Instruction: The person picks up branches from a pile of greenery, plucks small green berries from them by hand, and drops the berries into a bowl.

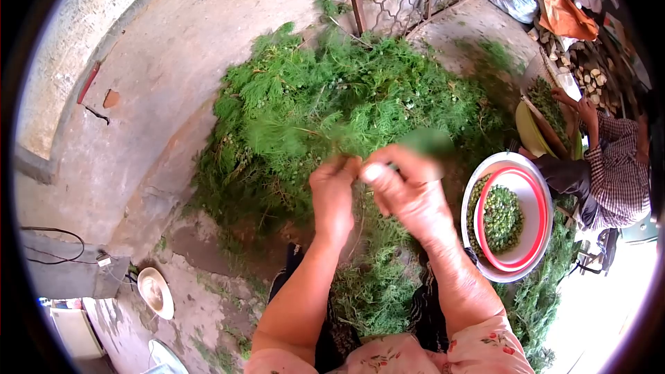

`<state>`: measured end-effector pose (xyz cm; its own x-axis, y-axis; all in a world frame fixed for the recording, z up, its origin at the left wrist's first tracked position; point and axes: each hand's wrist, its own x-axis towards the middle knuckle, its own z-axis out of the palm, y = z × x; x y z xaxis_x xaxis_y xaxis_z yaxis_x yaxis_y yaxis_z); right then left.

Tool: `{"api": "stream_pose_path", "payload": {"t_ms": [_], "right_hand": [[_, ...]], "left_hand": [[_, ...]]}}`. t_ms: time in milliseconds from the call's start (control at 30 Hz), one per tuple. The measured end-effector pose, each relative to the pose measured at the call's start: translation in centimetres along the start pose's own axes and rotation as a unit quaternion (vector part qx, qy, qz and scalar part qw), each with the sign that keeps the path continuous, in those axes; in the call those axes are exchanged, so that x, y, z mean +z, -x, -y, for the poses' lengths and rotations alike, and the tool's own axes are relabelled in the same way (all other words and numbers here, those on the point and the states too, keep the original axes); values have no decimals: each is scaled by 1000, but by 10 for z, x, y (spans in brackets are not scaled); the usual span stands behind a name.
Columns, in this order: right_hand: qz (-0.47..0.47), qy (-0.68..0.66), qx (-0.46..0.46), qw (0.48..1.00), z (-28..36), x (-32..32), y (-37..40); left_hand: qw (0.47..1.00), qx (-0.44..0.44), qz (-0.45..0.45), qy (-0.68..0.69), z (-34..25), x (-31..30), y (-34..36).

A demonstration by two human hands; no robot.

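The left hand [334, 197] pinches a feathery sprig [280, 137]. The right hand [410, 197], near a round metal basin [536, 249], blurs; its grip is unclear.

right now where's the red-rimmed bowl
In the head view, the red-rimmed bowl is to the right of your right hand, sitting inside the larger metal basin, beside the spread of green branches.
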<state>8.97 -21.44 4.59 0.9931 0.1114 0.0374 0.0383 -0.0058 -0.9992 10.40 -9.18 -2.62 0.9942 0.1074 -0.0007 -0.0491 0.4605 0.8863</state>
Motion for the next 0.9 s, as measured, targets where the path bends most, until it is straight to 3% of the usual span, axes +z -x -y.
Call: {"api": "stream_pose_path", "payload": {"t_ms": [33,133,167,267,333,400,467,533,600,667,767,900], "right_hand": [[12,-82,76,994,10,-9,-1],[-72,-370,77,923,2,-22,-13],[-78,-395,99,910,-4,-25,-13],[-19,-266,108,958,-29,-23,-8],[-65,-44,73,994,-29,-5,-7],[-60,77,-102,990,-43,3,-10],[-95,226,-159,956,-51,8,-12],[-109,209,-140,962,-50,9,-12],[-152,175,-154,960,-40,7,-10],[-181,-22,-25,983,-20,2,-12],[-152,-222,-14,963,-18,-18,-20],[-66,-388,109,913,-28,-12,-15]], "left_hand": [[999,-18,-25,11,-4,3,-1],[995,-74,-54,32,-7,0,-6],[993,-89,-64,45,-5,-2,-7],[991,-109,-37,61,-2,-10,-10],[990,-121,-30,67,-6,-4,-7],[992,-95,-53,71,-11,12,-2],[995,-73,-47,49,-12,16,2],[998,-54,-9,2,-13,13,4],[997,-68,-6,-24,-14,10,4],[996,-80,-2,-48,-15,10,2],[994,-87,-53,28,-12,8,1],[990,-72,-102,59,-11,8,-4]]}}
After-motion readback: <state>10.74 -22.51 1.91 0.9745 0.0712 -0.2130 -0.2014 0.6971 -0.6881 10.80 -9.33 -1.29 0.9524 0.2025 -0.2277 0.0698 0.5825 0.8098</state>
